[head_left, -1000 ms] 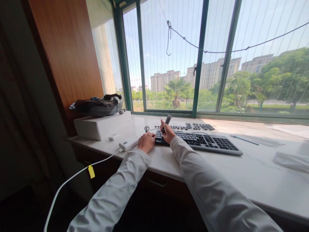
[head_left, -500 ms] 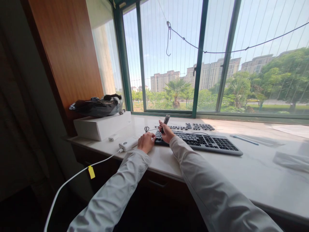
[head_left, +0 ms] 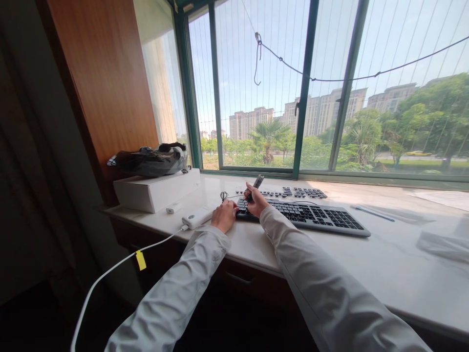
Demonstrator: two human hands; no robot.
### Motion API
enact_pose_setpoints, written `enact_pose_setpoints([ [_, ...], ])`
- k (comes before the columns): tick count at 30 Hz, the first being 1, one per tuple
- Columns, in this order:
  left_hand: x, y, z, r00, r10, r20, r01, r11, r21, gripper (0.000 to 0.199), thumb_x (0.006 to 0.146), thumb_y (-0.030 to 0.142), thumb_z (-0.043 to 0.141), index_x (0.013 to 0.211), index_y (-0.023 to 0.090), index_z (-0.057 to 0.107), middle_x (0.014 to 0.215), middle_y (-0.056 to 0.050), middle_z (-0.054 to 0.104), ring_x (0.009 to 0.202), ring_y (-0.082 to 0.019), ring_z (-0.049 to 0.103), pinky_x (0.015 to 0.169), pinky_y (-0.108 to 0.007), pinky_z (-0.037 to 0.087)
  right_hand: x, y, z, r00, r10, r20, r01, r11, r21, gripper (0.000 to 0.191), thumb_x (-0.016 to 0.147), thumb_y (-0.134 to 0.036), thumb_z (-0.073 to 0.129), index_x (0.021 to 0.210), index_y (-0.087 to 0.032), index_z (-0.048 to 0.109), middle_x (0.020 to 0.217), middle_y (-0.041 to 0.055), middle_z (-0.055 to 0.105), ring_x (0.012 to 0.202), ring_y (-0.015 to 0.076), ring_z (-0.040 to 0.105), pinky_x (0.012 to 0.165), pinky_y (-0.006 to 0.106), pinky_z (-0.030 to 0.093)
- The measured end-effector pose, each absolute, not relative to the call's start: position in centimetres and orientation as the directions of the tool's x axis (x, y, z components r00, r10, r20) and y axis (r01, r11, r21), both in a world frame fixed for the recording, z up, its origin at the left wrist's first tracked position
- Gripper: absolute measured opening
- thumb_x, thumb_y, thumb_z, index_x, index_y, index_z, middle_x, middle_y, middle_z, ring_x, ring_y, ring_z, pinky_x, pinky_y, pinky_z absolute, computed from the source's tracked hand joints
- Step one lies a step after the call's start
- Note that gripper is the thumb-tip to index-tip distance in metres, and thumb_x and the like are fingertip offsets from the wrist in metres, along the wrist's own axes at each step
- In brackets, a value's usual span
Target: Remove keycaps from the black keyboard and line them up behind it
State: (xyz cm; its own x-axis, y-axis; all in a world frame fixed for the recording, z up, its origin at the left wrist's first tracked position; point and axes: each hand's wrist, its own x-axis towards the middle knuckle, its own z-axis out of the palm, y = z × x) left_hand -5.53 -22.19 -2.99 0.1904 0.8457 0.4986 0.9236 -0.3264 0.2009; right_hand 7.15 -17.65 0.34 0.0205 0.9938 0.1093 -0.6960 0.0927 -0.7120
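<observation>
While right fingers (head_left: 252, 188) clamp something dark (head_left: 258, 181) — left ones (head_left: 231, 207) unclear — a bundle (head_left: 146, 162) tops a box (head_left: 158, 192) (closed).

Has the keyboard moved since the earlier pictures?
No: the keyboard keeps its place against the window frame; the whole view shifts slightly.

daylight comes in through the wide window (head_left: 262, 88), its sky fading to pale blue-white. it lays a hazy sheen over the right of the pale countertop (head_left: 403, 264), while the lower left and the space beneath sink into near black. the wide lens stretches the grey sleeves (head_left: 330, 278) toward the lower edge and leans the wooden panel (head_left: 106, 73). fine detail is soft: the dark object (head_left: 258, 182) in the right hand (head_left: 255, 199) is hard to make out.
</observation>
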Motion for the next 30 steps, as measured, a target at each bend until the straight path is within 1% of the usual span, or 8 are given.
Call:
enact_pose_setpoints([
  [11,-5.54,-22.64,-2.67,0.166,0.851,0.498,0.939,-0.290,0.184,0.025,0.090,0.037,0.042,0.097,0.027,0.063,0.106,-0.004,0.062,0.090,-0.021,0.060,0.073,-0.030,0.044,6.92,-17.78,0.15,0.076,0.986,0.145,-0.699,0.157,-0.697,0.032,0.075,-0.028,0.069,0.061,-0.020,0.041,0.048,-0.0081,0.033,0.043,0.0056,0.032,0.038,0.020,0.030],
  [15,-5.44,-22.72,-2.66,0.152,0.856,0.494,0.943,-0.275,0.186,0.025,0.090,0.037,0.042,0.097,0.027,0.064,0.107,-0.005,0.063,0.090,-0.021,0.061,0.074,-0.030,0.044,7.08,-17.78,0.15,0.077,0.987,0.140,-0.723,0.151,-0.675,0.029,0.076,-0.025,0.067,0.062,-0.019,0.042,0.049,-0.0082,0.033,0.043,0.0050,0.032,0.038,0.019,0.029],
  [21,-5.45,-22.85,-2.51,0.148,0.860,0.489,0.945,-0.269,0.188,0.025,0.089,0.036,0.042,0.097,0.027,0.065,0.106,-0.005,0.064,0.092,-0.021,0.060,0.076,-0.030,0.044,7.44,-17.60,0.29,0.062,0.994,0.092,-0.722,0.108,-0.684,0.030,0.078,-0.023,0.065,0.061,-0.019,0.040,0.048,-0.0081,0.033,0.042,0.0048,0.032,0.037,0.019,0.028],
  [26,-5.46,-22.99,-2.42,0.151,0.861,0.485,0.944,-0.271,0.188,0.026,0.090,0.036,0.042,0.098,0.027,0.064,0.105,-0.005,0.064,0.092,-0.021,0.061,0.075,-0.030,0.044,7.61,-17.70,0.53,0.067,0.990,0.128,-0.734,0.135,-0.666,0.028,0.077,-0.022,0.065,0.062,-0.019,0.041,0.048,-0.0084,0.033,0.042,0.0049,0.032,0.038,0.020,0.028],
  [30,-5.37,-23.12,-2.31,0.147,0.865,0.480,0.941,-0.272,0.201,0.025,0.090,0.036,0.042,0.099,0.026,0.063,0.106,-0.006,0.064,0.092,-0.021,0.061,0.075,-0.030,0.044,7.73,-17.67,0.50,0.078,0.983,0.168,-0.722,0.172,-0.670,0.031,0.076,-0.029,0.067,0.063,-0.020,0.039,0.048,-0.0089,0.031,0.041,0.0054,0.031,0.039,0.022,0.030],
])
